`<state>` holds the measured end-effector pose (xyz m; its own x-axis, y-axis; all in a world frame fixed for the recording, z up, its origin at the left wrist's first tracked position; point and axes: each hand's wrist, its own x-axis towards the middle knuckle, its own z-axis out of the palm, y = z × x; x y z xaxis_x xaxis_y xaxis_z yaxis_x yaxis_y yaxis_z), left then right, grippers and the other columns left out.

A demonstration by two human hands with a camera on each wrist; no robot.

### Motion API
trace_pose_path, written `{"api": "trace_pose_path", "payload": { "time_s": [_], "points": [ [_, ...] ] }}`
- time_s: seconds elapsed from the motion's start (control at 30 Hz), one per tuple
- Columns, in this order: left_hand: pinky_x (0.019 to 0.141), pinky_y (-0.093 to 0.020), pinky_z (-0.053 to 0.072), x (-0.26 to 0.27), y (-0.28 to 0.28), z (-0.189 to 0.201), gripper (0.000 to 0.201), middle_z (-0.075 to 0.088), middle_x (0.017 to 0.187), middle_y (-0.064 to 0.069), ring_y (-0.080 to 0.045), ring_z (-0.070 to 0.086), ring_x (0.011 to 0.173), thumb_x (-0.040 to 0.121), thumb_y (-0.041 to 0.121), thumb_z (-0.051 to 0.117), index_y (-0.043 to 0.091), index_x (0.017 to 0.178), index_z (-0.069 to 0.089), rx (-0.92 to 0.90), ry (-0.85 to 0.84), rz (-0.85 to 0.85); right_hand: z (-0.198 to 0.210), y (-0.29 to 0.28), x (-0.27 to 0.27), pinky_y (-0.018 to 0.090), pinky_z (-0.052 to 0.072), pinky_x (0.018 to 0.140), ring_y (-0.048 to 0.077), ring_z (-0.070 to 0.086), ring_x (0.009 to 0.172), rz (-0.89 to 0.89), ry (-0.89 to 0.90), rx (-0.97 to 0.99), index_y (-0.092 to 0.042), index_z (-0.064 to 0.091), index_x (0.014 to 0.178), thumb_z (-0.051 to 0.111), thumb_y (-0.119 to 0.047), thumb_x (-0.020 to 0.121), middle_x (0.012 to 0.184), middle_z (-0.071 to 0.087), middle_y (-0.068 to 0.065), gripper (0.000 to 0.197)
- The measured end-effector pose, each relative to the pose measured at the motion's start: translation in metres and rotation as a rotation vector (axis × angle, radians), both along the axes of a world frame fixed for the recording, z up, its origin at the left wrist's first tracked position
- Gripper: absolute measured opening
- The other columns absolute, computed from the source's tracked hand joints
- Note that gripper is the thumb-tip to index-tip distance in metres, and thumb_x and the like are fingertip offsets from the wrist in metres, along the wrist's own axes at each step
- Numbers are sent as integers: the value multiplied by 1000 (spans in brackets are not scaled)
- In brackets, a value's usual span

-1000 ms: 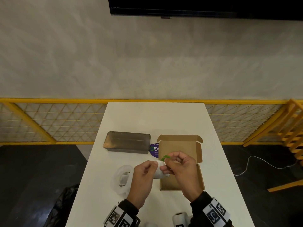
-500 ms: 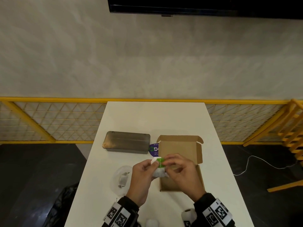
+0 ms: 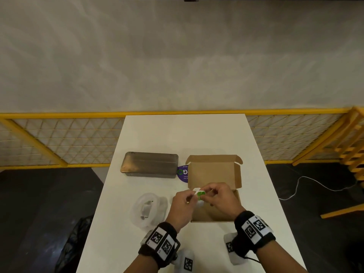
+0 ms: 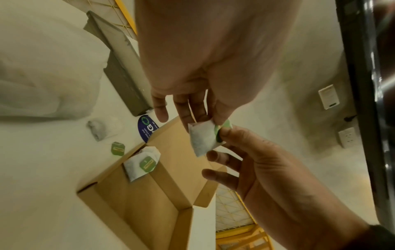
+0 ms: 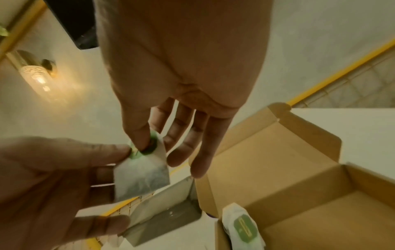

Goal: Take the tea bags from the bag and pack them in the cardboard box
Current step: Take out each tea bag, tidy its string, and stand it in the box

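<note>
Hovering over the near left corner of the open cardboard box (image 3: pixel 214 172), a white tea bag (image 4: pixel 203 138) with a round green tag (image 3: pixel 201 194) is pinched from both sides. The left hand (image 3: pixel 182 206) grips it between thumb and fingers, and the right hand (image 3: pixel 221 200) nips the tag with thumb and forefinger, so both hands are clamped on the same bag. One more tea bag (image 5: pixel 242 226) already sits inside the box at its left end, tag up. A loose green tag (image 4: pixel 117 148) lies on the white surface (image 3: pixel 177 134) just outside the box. Left of the hands is the clear plastic bag (image 3: pixel 149 209) with tea bags inside. A metal tin (image 3: pixel 150 164) sits further back, next to a purple sticker (image 3: pixel 183 173).
</note>
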<state>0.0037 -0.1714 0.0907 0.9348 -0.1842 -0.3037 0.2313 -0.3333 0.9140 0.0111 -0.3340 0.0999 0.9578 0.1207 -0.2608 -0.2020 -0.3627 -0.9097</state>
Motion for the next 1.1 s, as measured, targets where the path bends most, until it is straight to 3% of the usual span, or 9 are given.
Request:
{"api": "trace_pose_path", "payload": {
  "time_s": [0.1,0.2,0.27,0.37,0.47,0.6,0.7,0.97,1.1],
  "points": [
    [75,-8,43,-2,4,-8,17,64,101,11,-8,60,97,94,13,58,26,105,62,81,11,53,-27,-10,8,23,53,60,13,66,71,-93,60,-15,-23,73,81,76,-18,83,80,71,-1,6],
    [77,-7,40,-6,16,-16,23,60,106,10,-9,56,101,93,10,58,29,106,55,164,8,104,-60,-23,23,34,56,68,20,66,72,-176,94,-175,-23,68,72,76,-28,81,76,69,-2,13],
    [79,-10,40,-11,25,-21,24,60,109,9,-7,56,101,93,10,57,27,110,55,193,34,98,-80,-25,33,35,56,69,19,65,71,-141,154,-291,-23,67,71,75,-25,82,79,69,1,14],
    [78,-9,42,-18,37,-28,26,60,109,10,-3,57,99,94,11,55,24,117,57,223,53,90,-103,-18,40,30,56,71,14,65,77,-12,269,-311,-19,72,87,73,-17,85,92,71,3,3],
    [75,-8,42,-24,47,-32,26,62,106,10,-2,57,97,94,13,55,25,117,55,228,80,128,-121,-7,47,31,54,82,19,66,88,50,258,-429,-17,72,99,67,-18,88,99,70,4,12],
    [75,-8,41,-32,56,-36,24,63,104,10,-2,58,96,94,15,58,25,115,56,246,89,147,-134,7,53,30,53,80,21,66,91,127,183,-657,-22,71,101,63,-30,88,101,72,3,16],
    [74,-7,42,-35,59,-40,23,63,103,10,-2,58,95,94,16,58,24,115,57,266,90,142,-139,13,57,30,53,76,21,66,89,97,182,-699,-27,73,96,63,-35,88,99,72,2,16],
    [72,-4,42,-16,43,-45,21,61,101,10,-1,57,90,93,19,58,21,113,60,335,36,-8,-141,11,55,34,54,76,25,64,87,-87,199,-644,-24,68,98,53,-13,86,97,69,5,22],
    [73,-3,41,-8,48,-47,22,61,100,10,-3,57,90,91,17,59,20,113,61,347,34,-34,-129,23,58,28,43,71,23,61,89,-87,54,-658,-15,65,99,56,-19,90,98,66,4,13]
  ]
}}
